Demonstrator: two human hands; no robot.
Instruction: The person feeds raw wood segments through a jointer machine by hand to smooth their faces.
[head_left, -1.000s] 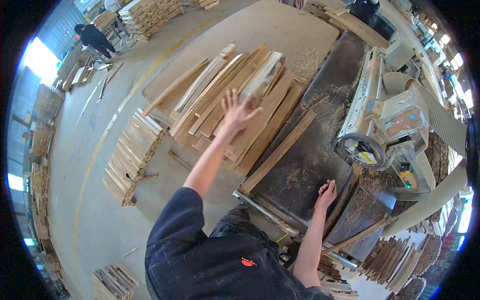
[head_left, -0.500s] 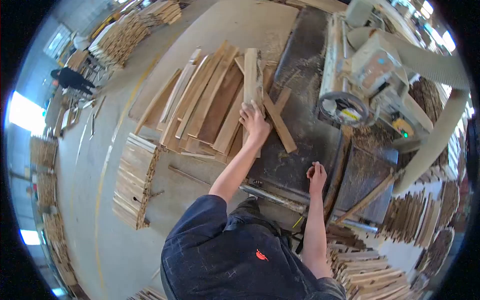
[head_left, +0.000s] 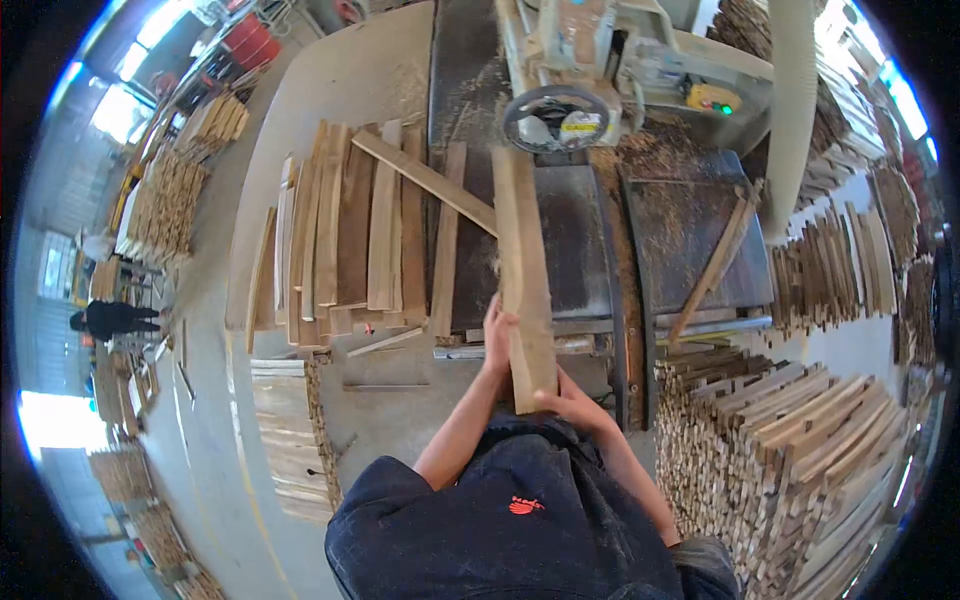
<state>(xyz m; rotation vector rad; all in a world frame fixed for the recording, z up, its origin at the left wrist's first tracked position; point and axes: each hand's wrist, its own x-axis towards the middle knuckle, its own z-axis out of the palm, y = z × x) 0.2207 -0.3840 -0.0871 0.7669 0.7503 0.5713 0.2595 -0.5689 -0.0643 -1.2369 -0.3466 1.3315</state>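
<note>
A long wooden board [head_left: 525,270] points away from my body over the dark machine table [head_left: 575,250]. My left hand [head_left: 498,338] is closed on the board's left edge, partway along. At its near end my right hand [head_left: 572,402] grips the right side, thumb on top; its other fingers are partly hidden beneath. Left of the held board, a narrow strip of wood [head_left: 425,182] lies slanted, its lower end meeting the board. Several more boards [head_left: 350,220] lie side by side on the left part of the table.
A machine with a black handwheel [head_left: 556,118] stands beyond the board, sawdust [head_left: 660,150] around it. A wooden stick [head_left: 715,262] leans at right. Stacked lumber [head_left: 780,450] is at lower right, another stack [head_left: 290,430] at left. A person [head_left: 110,320] in dark clothes is far left.
My left hand has lifted the board off the pile and brought it right, toward my body. My right hand has closed on its near end. The view has turned to the right.
</note>
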